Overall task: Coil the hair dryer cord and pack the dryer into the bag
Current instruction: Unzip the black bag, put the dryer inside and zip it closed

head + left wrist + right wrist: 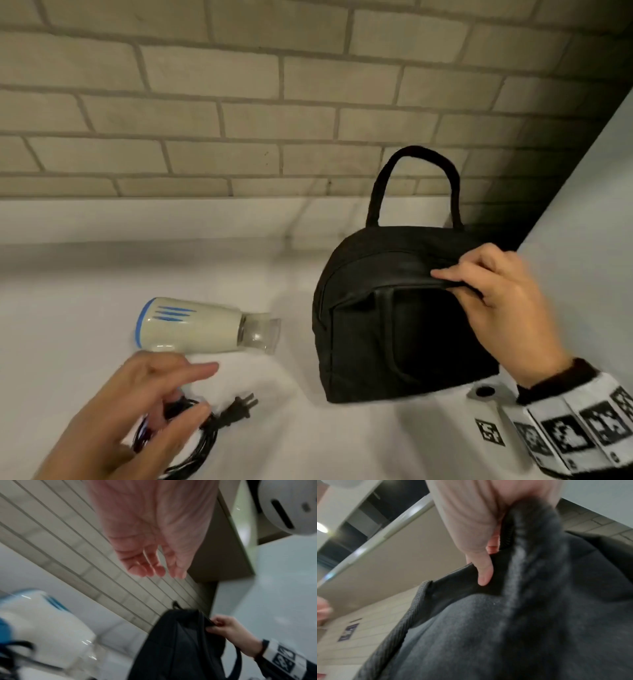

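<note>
Nearest the front edge of the bench (pixel 85 274), the left hand (pixel 137 407) hovers over the coiled cord (pixel 191 442), fingers loosely spread, gripping nothing. Just behind lies the hair dryer (pixel 191 325). Toward the right rear corner, the right hand (pixel 507 301) pinches the bag (pixel 394 325) at its zipper edge. Coiling looks done; next comes opening the bag wide.

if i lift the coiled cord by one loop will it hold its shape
Probably not: the cord lies in loose, untied loops, so it would likely sag and unwind. The plug sticks out free and would probably dangle. It looks light.
</note>
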Demonstrator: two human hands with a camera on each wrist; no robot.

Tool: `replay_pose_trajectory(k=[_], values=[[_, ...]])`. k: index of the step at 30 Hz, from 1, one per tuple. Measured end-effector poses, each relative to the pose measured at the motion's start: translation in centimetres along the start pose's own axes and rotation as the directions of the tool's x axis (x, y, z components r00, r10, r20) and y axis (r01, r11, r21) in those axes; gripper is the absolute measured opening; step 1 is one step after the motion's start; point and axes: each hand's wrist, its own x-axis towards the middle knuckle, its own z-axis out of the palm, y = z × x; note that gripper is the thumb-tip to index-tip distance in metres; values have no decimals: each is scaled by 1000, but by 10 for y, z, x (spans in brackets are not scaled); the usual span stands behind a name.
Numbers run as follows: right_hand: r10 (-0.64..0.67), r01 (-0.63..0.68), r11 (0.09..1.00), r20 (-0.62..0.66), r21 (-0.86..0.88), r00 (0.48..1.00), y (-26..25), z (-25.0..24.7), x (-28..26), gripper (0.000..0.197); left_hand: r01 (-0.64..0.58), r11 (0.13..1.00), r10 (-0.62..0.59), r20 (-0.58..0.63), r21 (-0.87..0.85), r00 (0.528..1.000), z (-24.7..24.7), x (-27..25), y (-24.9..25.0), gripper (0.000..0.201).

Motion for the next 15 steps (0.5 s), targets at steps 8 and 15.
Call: replay_pose_trajectory(k=[8,15], values=[[-19,-41,961,211,275,977,-49,-10,-69,27,-291,957,290,44,16,956,60,15,42,57],[462,-504,646,233,573,856,7,-38,-59,22,-391,915,392,11,96,920,85,22,38,56]])
